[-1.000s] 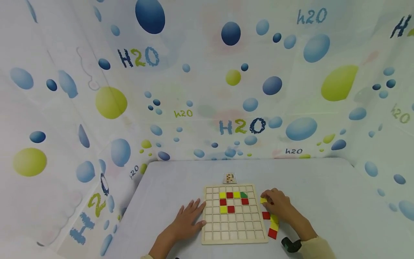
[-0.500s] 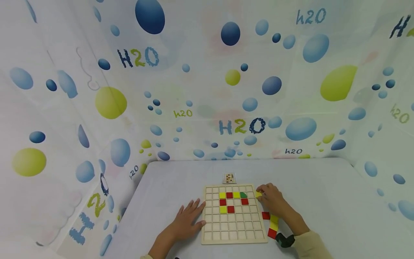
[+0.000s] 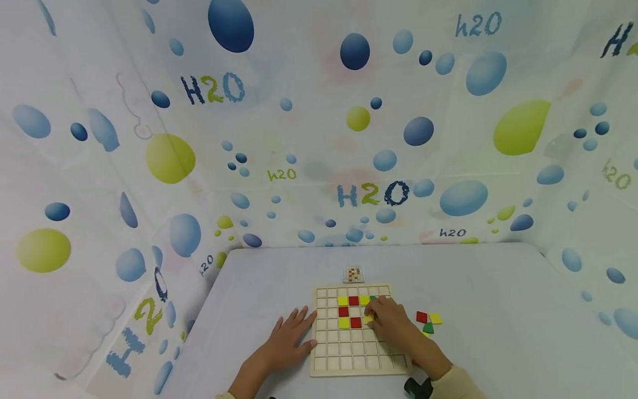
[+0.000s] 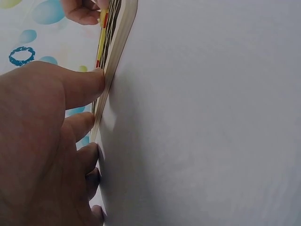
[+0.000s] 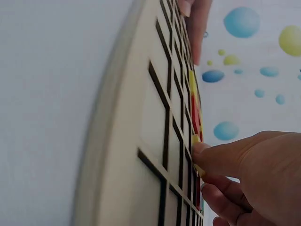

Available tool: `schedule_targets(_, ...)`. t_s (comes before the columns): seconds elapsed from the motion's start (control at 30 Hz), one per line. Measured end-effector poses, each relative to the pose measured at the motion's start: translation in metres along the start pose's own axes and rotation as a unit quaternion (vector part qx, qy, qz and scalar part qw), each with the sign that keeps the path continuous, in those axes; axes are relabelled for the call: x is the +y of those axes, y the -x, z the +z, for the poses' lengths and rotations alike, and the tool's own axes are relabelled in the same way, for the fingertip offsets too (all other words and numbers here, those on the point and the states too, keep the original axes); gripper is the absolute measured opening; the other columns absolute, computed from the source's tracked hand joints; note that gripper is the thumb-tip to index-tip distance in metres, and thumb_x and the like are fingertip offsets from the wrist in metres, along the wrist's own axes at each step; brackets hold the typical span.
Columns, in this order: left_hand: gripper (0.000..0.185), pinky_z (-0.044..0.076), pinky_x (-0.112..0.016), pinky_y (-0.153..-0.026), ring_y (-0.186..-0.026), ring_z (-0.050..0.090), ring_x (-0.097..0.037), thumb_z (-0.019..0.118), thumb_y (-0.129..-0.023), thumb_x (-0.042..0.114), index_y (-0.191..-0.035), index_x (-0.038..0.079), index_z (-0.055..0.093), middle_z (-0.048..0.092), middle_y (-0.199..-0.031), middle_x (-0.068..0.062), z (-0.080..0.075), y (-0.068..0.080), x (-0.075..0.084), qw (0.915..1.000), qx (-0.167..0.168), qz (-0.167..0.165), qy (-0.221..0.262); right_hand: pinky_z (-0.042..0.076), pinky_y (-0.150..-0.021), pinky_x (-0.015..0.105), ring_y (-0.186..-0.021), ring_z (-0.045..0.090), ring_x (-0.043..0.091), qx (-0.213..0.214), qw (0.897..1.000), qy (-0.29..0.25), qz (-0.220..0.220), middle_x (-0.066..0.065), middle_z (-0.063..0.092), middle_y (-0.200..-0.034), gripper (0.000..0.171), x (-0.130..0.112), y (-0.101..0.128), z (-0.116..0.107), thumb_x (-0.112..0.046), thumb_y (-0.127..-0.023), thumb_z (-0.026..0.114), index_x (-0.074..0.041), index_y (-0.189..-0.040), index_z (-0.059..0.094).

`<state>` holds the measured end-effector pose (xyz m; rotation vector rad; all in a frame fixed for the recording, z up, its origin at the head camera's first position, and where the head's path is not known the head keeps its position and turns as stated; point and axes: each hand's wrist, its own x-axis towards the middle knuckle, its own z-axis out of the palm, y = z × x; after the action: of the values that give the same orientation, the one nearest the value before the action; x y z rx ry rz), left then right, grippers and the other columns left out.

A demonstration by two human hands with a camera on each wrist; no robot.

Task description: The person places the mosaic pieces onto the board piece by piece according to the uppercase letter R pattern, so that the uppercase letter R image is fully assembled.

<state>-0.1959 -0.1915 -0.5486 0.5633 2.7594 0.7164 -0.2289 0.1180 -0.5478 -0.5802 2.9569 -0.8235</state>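
Note:
A wooden grid board (image 3: 349,354) lies on the white table, with red and yellow square tiles (image 3: 349,311) set in its upper cells. My right hand (image 3: 386,321) reaches over the board and pinches a yellow tile (image 3: 368,318) down at a cell just right of the red tile in the third row; the right wrist view shows its fingertips (image 5: 202,155) pressing the yellow tile (image 5: 198,170) against the board (image 5: 141,141). My left hand (image 3: 289,338) lies flat on the table, its fingers (image 4: 80,89) touching the board's left edge (image 4: 113,61).
Loose tiles lie right of the board: a red one (image 3: 421,317), a yellow one (image 3: 435,318) and a green triangle (image 3: 427,328). A small pattern card (image 3: 353,274) sits beyond the board. Bubble-print curtains enclose the table on three sides.
My right hand carried the yellow tile from the board's right side leftward onto the grid. Loose tiles it had covered now show. The left hand stayed put.

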Motion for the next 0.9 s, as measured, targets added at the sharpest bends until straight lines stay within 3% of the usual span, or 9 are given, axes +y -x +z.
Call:
schedule_targets(0.3, 0.073, 0.012, -0.075, -0.124, -0.161, 0.021, -0.044, 0.057, -0.105, 0.053, -0.166, 0.018, 0.036, 0.027, -0.174, -0.014, 0.0013, -0.0009, -0.0026, 1.0, -0.003, -0.004, -0.004, 0.046, -0.085, 0.044, -0.107, 0.057, 0.023, -0.022, 1.0, -0.003, -0.015, 0.001, 0.066, -0.114, 0.016, -0.0069, 0.0018, 0.0021, -0.016, -0.095, 0.08, -0.019, -0.106, 0.068)
schedule_targets(0.5, 0.073, 0.012, -0.075, -0.124, -0.161, 0.021, -0.044, 0.057, -0.105, 0.053, -0.166, 0.019, 0.036, 0.027, -0.174, -0.014, 0.0021, -0.0031, -0.0027, 1.0, -0.004, -0.001, -0.006, 0.045, -0.084, 0.044, -0.104, 0.055, 0.02, -0.026, 0.999, 0.016, -0.008, -0.002, 0.064, -0.108, 0.014, -0.0065, 0.0049, -0.0027, -0.017, -0.095, 0.08, -0.02, -0.103, 0.069)
schedule_targets(0.9, 0.072, 0.012, -0.075, -0.124, -0.16, 0.022, -0.044, 0.058, -0.106, 0.051, -0.166, 0.017, 0.036, 0.027, -0.174, -0.015, 0.0004, -0.0002, 0.0002, 1.0, 0.0, -0.002, -0.003, 0.047, -0.084, 0.04, -0.1, 0.055, 0.015, 0.005, 0.999, -0.006, -0.034, -0.006, 0.064, -0.105, 0.012, -0.0007, 0.0084, 0.0033, -0.018, -0.094, 0.081, -0.02, -0.101, 0.072)
